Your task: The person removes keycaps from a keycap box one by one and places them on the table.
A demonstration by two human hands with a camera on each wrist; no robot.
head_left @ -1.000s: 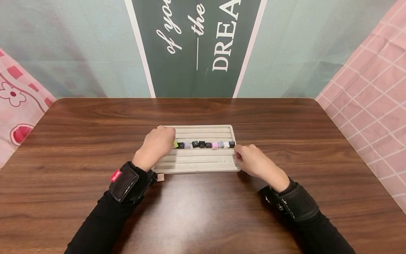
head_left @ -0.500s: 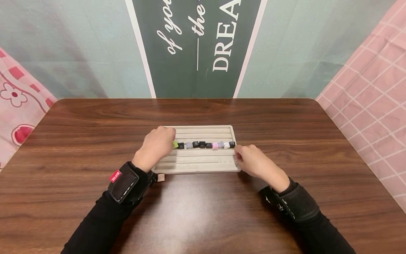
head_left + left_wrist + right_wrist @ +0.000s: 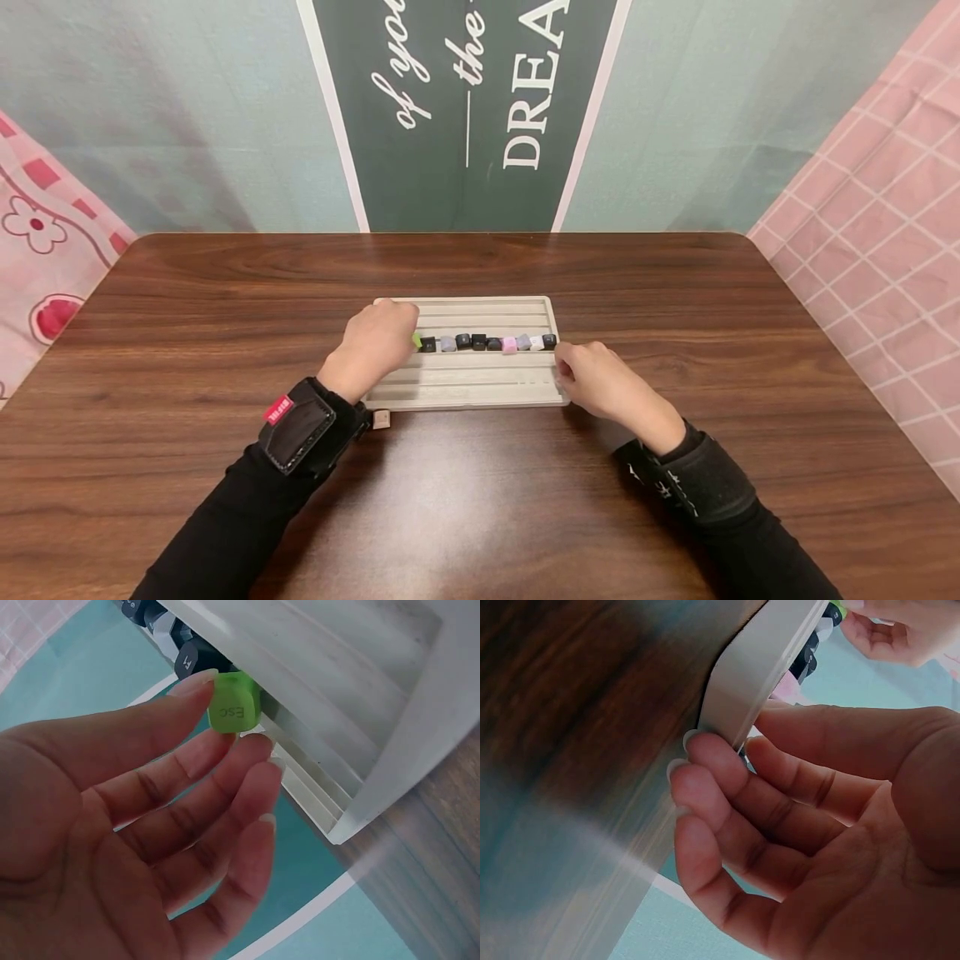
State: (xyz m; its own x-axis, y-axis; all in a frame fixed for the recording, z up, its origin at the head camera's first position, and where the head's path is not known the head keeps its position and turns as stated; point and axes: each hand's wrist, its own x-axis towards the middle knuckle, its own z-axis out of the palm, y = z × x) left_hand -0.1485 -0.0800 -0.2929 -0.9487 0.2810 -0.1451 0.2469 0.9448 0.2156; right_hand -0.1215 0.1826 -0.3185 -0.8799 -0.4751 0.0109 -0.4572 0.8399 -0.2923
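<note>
A cream ridged tray (image 3: pixel 465 379) lies on the table, with a row of keycaps along a middle groove. My left hand (image 3: pixel 375 342) is over the tray's left side. In the left wrist view its thumb and index finger pinch a lime-green keycap (image 3: pixel 234 705) marked Esc, next to a black keycap (image 3: pixel 199 658). My right hand (image 3: pixel 596 379) grips the tray's right edge; in the right wrist view the thumb is above the rim and the fingertips lie along the outer wall. The row also has a pink keycap (image 3: pixel 509 344) and a white keycap (image 3: pixel 536 342).
A loose beige keycap (image 3: pixel 382 419) lies on the brown wooden table (image 3: pixel 480 500), just in front of the tray's front left corner, close to the left wrist strap. A printed cloth (image 3: pixel 468 117) hangs behind the table's far edge.
The lavender keycap near the left end has shifted slightly right, closing the gap to the black one beside it. My left hand has moved a little right; the right hand stays on the tray's edge.
</note>
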